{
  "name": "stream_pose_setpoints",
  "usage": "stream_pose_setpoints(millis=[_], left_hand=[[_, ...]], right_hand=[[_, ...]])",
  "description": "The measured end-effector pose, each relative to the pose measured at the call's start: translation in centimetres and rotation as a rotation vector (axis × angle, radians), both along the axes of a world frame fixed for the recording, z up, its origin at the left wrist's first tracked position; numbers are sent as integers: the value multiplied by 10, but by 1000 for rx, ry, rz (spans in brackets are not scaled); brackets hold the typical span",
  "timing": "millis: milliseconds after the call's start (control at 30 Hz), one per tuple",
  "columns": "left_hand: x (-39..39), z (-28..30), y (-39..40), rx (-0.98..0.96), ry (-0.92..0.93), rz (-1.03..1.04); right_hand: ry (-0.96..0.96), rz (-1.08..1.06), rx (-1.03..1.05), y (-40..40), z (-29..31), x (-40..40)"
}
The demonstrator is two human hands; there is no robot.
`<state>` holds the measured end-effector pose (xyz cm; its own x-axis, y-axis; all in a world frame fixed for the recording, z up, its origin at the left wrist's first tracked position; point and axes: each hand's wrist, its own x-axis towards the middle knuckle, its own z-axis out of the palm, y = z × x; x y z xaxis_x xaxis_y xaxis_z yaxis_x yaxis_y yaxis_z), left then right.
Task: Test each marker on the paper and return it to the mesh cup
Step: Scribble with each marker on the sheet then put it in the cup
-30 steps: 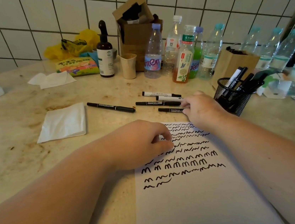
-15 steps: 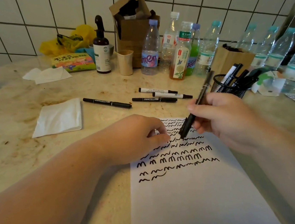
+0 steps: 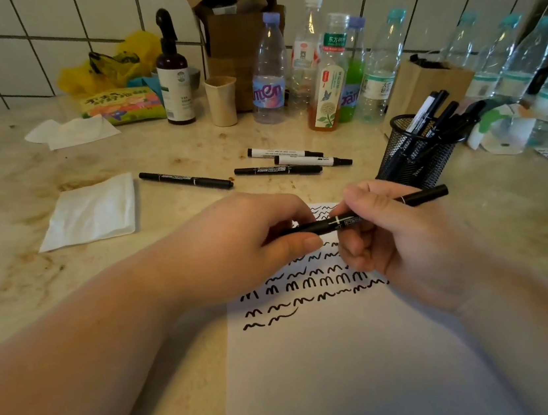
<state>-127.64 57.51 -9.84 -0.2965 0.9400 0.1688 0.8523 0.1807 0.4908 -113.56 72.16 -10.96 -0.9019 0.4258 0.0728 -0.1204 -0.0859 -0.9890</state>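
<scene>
White tiles are standing behind a stained counter (image 3: 5, 192). Both hands are holding one black marker (image 3: 363, 214) over the paper (image 3: 337, 372): the right hand (image 3: 404, 243) is gripping the barrel, and the left hand (image 3: 256, 240) is pinching the cap end. Pulling straight, I think, is the best way to get the cap off. Four markers (image 3: 281, 169) are lying beyond, and the mesh cup (image 3: 413, 155) is waiting just right.

"东方树叶" on the green-capped bottle (image 3: 337, 61); perhaps "TWIN" on a lying marker (image 3: 277, 169).
</scene>
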Motion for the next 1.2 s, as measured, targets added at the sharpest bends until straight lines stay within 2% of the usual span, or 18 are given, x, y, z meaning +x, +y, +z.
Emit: stream_pose_setpoints(millis=[167, 333, 433, 600, 833, 1200], left_hand=[[2, 7, 1, -11, 85, -39], [-10, 15, -6, -141, -168, -109], [-20, 13, -8, -101, -217, -26], [-15, -5, -4, -213, 121, 44], [-16, -9, 1, -218, 122, 48], [-16, -9, 1, -200, 121, 48]], right_hand=[[16, 29, 63, 1, 3, 0], [129, 57, 44, 9, 10, 1], [121, 75, 18, 15, 8, 7], [-116, 194, 232, -2, 1, 10], [-205, 197, 267, -9, 2, 12], [-223, 159, 297, -10, 1, 13]])
